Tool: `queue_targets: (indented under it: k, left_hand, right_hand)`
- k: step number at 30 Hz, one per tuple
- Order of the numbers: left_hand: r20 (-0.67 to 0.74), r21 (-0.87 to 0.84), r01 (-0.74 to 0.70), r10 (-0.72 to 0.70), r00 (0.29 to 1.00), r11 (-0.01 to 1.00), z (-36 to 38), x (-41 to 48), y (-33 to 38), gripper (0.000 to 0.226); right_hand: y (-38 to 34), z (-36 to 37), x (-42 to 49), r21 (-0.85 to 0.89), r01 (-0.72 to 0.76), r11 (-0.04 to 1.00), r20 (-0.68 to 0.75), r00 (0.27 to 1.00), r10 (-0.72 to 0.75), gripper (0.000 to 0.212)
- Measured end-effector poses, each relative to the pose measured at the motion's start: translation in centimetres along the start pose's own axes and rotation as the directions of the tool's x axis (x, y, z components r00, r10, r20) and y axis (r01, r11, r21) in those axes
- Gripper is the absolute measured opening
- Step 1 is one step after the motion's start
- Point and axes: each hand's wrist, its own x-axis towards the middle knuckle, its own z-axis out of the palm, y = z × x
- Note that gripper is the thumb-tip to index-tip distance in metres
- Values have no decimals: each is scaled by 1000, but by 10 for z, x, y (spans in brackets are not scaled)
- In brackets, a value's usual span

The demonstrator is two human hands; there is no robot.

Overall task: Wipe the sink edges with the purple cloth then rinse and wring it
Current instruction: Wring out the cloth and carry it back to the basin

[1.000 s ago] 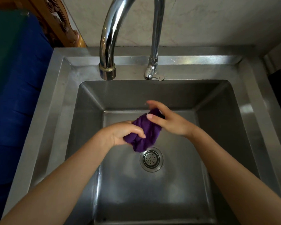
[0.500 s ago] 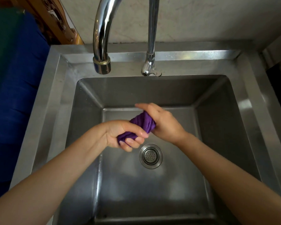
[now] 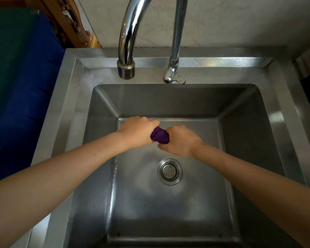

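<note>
The purple cloth (image 3: 159, 136) is bunched into a tight twisted roll, held over the basin of the steel sink (image 3: 70, 97). My left hand (image 3: 135, 131) grips its left end in a fist, knuckles up. My right hand (image 3: 180, 142) grips the right end, fingers curled under. Only a short purple stretch shows between the two fists; the rest is hidden inside them. Both hands hover above the basin floor, just behind the round drain strainer (image 3: 169, 171).
A tall curved chrome faucet (image 3: 128, 42) hangs with its spout over the back rim; no water runs from it. A thinner tap (image 3: 174, 68) stands to its right. Blue and green fabric (image 3: 16, 86) lies left of the sink, with carved wood behind it.
Both fists have closed tighter on the cloth and turned against each other, so it is now a compact twist. The hands have come closer together and much less purple shows.
</note>
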Motion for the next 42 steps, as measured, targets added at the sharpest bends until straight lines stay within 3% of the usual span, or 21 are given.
queue_targets:
  k: [4,6,8,10,14,16,19,22,25,30,33,35,38,42]
  left_hand:
    - [-166,-121,-189,168,972,974,10,-8,-11,28]
    - [-149,-213,-215,186,971,953,10,-13,-14,39]
    - [-164,-371,-175,121,979,912,9,-13,-13,48]
    - [-197,-523,-112,8,980,845,11,-13,-7,43]
    - [-105,-700,37,-154,983,713,31,-17,1,31]
    - [-57,-683,118,-214,975,721,40,-18,6,17]
    - [-77,-543,199,-284,956,816,50,-15,12,28]
    - [-131,-421,210,-288,949,882,55,-15,13,14]
    - [-115,-309,198,-243,963,930,57,-14,11,18]
    - [-112,-183,123,-145,983,975,56,-14,9,22]
    - [-67,-415,101,-141,988,904,55,-15,7,19]
    - [-33,-565,78,-117,993,821,54,-16,3,32]
    - [-54,-644,70,-136,989,762,51,-16,2,53]
    - [-217,-643,151,-367,905,751,54,-14,15,64]
  right_hand:
    - [-4,0,-18,357,-11,934,117,993,-33,44]
    - [-7,-1,-26,479,-6,878,114,992,-55,45]
    - [-9,-6,-28,559,-2,829,69,997,-44,46]
    - [-12,-6,-25,638,-22,770,15,1000,17,50]
    - [-11,12,-15,824,-144,548,41,980,196,57]
    - [-7,24,-7,861,-220,459,87,952,294,57]
    - [-1,39,4,867,-292,404,127,913,387,55]
    - [2,46,12,854,-360,376,215,902,375,51]
    - [6,48,15,833,-450,321,359,882,306,46]
    - [13,50,11,785,-552,281,495,832,251,44]
    - [19,45,11,784,-549,291,515,836,190,49]
    - [21,37,13,774,-531,343,507,846,166,55]
    - [21,26,14,752,-467,465,433,882,185,59]
    - [17,20,14,689,-333,644,237,943,234,58]
